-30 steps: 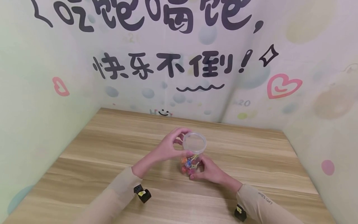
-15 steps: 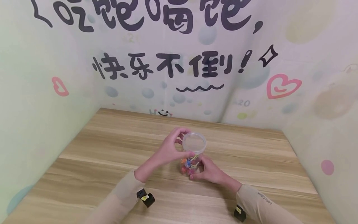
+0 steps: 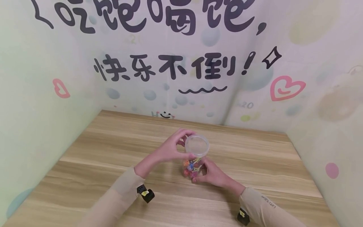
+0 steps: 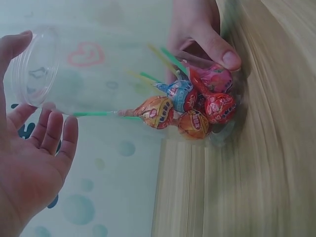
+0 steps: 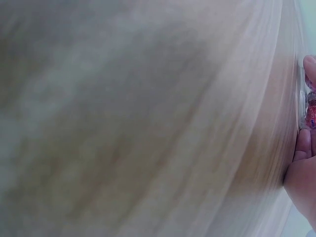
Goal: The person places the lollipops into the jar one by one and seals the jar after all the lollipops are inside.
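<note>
A clear plastic jar (image 3: 195, 157) stands upright on the wooden table, a round see-through lid (image 3: 197, 145) on its top. Several wrapped lollipops (image 4: 183, 101) lie head-down inside, orange, blue, red and pink, with green and yellow sticks. From the left, my left hand (image 3: 171, 149) grips the lid's rim, thumb on the near side and fingers curled round the far side. My right hand (image 3: 214, 172) holds the lower jar body from the right. In the right wrist view only part of the right hand (image 5: 302, 180) shows at the edge, beside a red lollipop wrapper (image 5: 311, 112).
The wooden table (image 3: 113, 148) spreads out on both sides of the jar. A printed wall (image 3: 141, 101) with large dark lettering stands behind it, and side walls close in left and right. Black wrist cameras (image 3: 146, 194) hang from both sleeves.
My left wrist dips toward the right and then swings back, while the thumb slides along the lid's rim and returns. The jar and right hand stay in place.
</note>
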Demonstrator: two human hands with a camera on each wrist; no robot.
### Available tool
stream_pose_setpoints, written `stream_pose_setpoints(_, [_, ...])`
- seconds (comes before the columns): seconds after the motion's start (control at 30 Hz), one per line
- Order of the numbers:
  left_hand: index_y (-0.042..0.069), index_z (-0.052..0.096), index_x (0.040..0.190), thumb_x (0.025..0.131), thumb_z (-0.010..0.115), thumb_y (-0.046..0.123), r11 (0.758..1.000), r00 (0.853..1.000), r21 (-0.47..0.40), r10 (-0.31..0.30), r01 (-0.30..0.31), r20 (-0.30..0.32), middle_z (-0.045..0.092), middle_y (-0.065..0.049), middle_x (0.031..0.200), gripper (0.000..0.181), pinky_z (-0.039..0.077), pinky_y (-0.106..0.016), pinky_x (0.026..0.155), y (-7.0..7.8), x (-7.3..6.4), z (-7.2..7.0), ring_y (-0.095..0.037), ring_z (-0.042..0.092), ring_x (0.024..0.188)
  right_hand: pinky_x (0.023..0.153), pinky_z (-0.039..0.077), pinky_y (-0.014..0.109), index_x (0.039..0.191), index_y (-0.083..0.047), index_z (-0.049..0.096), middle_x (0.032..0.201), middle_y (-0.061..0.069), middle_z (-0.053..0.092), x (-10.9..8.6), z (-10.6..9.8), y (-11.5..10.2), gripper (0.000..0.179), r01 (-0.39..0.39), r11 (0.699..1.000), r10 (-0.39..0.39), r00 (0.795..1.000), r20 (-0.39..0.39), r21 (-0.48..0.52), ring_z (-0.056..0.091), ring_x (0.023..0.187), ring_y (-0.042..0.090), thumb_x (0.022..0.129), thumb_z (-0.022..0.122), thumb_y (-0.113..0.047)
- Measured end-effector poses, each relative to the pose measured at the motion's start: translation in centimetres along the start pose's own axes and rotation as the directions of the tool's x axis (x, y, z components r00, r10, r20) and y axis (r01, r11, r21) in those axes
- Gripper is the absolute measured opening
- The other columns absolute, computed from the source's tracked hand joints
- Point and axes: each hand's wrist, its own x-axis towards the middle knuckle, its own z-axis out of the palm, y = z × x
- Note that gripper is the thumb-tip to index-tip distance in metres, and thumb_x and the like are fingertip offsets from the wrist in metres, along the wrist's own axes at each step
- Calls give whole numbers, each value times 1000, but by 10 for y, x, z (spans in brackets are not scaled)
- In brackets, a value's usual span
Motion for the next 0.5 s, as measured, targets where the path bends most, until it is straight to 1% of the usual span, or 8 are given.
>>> stream_pose_setpoints(0.17, [11, 49, 141, 78, 82, 15, 1000, 1000, -4, 0, 1, 21, 53, -9, 125, 71, 55, -35, 91, -2, 1, -2, -17, 52, 107, 80, 45, 22, 104, -17, 55, 114, 4, 58, 0, 0, -1, 47, -7, 1000, 7, 1000, -2, 7, 50, 95, 14, 73, 87, -32])
stream_pose_setpoints(0.4, [10, 48, 142, 79, 81, 15, 1000, 999, -1, 23, -23, 42, 53, -10, 127, 71, 56, -34, 91, -4, 3, -3, -19, 52, 107, 80, 46, 22, 104, -16, 54, 114, 4, 59, 1, -1, -1, 48, 4, 1000, -4, 1000, -5, 12, 51, 95, 13, 73, 87, -31])
stream_pose_setpoints(0.5, [10, 47, 144, 80, 81, 16, 1000, 998, 9, 20, -20, 51, 53, -10, 128, 72, 56, -36, 91, -4, 3, -5, -21, 53, 108, 81, 46, 21, 106, -15, 54, 114, 5, 59, 2, -2, 0, 48, 1, 1000, -1, 1000, 6, 14, 51, 96, 13, 73, 87, -30])
